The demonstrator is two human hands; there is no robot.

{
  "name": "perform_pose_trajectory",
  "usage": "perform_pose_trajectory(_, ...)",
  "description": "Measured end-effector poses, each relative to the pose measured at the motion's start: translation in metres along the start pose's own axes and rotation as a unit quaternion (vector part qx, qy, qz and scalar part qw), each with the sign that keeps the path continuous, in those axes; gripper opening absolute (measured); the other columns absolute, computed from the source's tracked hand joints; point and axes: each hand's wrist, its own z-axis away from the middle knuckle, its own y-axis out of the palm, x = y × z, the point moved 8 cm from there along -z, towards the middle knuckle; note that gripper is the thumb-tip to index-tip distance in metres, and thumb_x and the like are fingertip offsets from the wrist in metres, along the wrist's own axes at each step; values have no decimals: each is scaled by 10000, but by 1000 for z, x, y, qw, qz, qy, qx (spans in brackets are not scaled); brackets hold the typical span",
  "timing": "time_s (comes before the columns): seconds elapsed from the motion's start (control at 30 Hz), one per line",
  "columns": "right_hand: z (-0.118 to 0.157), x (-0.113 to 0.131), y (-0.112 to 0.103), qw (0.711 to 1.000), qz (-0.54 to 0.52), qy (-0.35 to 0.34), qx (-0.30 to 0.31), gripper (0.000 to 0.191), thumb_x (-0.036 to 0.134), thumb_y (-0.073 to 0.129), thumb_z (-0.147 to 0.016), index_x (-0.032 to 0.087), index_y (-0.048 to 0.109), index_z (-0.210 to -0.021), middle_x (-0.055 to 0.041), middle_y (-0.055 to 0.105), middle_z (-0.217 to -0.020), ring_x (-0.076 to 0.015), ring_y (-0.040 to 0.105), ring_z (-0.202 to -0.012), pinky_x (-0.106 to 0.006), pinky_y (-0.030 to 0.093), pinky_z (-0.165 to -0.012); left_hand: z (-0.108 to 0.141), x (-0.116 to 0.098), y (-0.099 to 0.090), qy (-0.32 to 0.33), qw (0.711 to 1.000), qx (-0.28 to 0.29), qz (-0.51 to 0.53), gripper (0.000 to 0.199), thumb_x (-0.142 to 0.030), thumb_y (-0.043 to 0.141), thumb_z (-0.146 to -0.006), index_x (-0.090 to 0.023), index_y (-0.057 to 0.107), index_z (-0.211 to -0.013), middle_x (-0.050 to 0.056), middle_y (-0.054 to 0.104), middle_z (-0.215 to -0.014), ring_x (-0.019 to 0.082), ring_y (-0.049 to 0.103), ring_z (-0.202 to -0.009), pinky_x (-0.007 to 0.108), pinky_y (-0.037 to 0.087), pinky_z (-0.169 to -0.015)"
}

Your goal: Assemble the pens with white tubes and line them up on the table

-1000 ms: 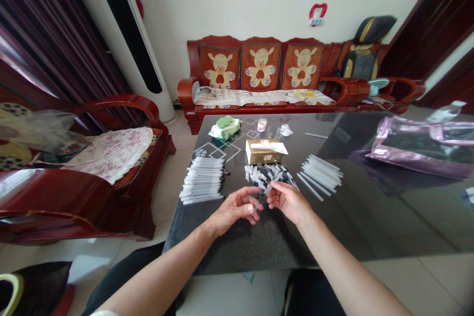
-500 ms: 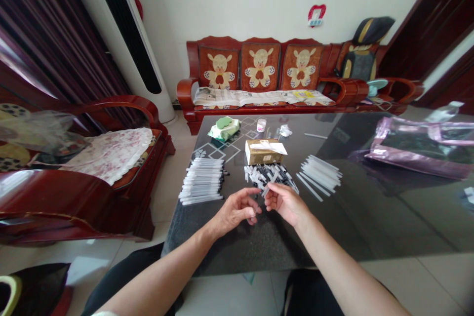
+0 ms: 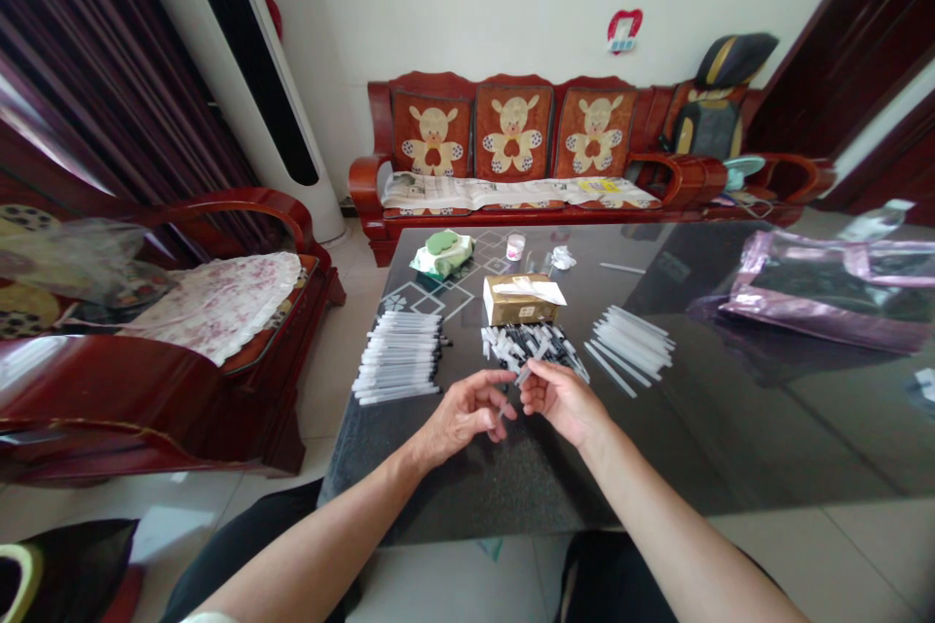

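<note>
My right hand pinches a short translucent pen part between thumb and fingers, just in front of the pile. Beside it is my left hand, its index finger stretched toward that part and its fingers apart; whether anything tiny lies between them is hard to make out. Beyond both hands lies a loose heap of black and white pen parts. A row of white pen barrels with dark tips lies to the left. To the right, several plain white tubes are fanned out.
Behind the heap stands a tissue box on the dark glossy table. Further back are a green wipes pack, a small white jar and crumpled tissue. A purple-edged clear bag lies right.
My right hand has shifted very slightly left with the pen part, closer to the left index finger. All else looks the same.
</note>
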Motion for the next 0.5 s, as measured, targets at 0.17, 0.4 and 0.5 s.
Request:
perform_pose_trajectory(0.17,-1,3,-5,1000,-13,-6,-19,136,228,621,-797,106,653,-746,-43,677,-591,-145,637,-477,-256,551,-436,-1,2,-1,-5,1000,-3,3,782,-526,731,-605,-170,481,-1255,96,632,-886,152,604,-615,270,483,-560)
perform_pose_trajectory(0.4,1,-9,10,1000,15,6,20,154,251,624,-800,105,651,-758,-54,684,-611,-149,641,-484,-249,544,-431,-2,4,-3,-1,999,-25,-30,671,-477,700,-676,-149,493,-1224,83,632,-854,142,597,-592,262,480,-545)
perform_pose_trajectory(0.5,1,-10,13,999,27,14,25,166,257,627,-795,101,651,-745,-61,684,-607,-156,638,-479,-263,545,-428,-2,4,-12,0,995,-75,-70,533,-480,558,-801,-139,490,-1205,75,630,-817,139,596,-575,269,484,-541)
